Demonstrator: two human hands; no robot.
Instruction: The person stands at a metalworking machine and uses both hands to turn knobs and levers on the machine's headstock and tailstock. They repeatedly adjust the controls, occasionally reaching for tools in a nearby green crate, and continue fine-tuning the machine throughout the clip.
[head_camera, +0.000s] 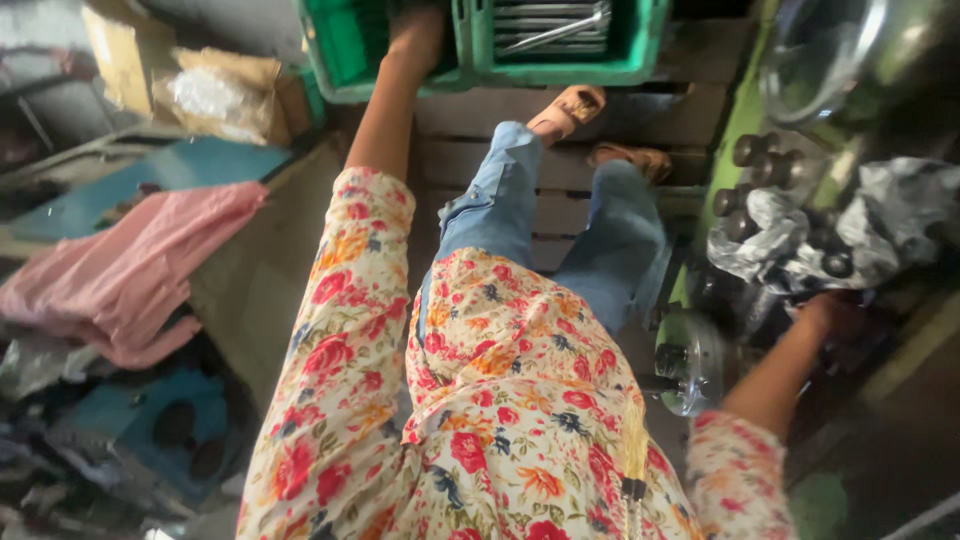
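Cluttered workshop floor lies below me, with a wooden pallet (560, 165) under my sandalled feet. My left hand (415, 35) reaches down into a green crate (345, 55), touching its inside; I cannot tell whether its fingers are curled around anything, since the crate edge hides them. My right hand (825, 315) rests low beside a crumpled grey plastic bag (800, 240) of dark metal cylinders (755, 150), and looks closed on something dark I cannot make out. I judge this a reach into the crate, so next I would need a steady lean and a sure grip. A second green crate (640, 45) holding metal rods (555, 25) sits just beside the first. Pink cloth (130, 270) and cardboard (215, 90) crowd my left side; a round metal part (690, 360) stands near my right knee.
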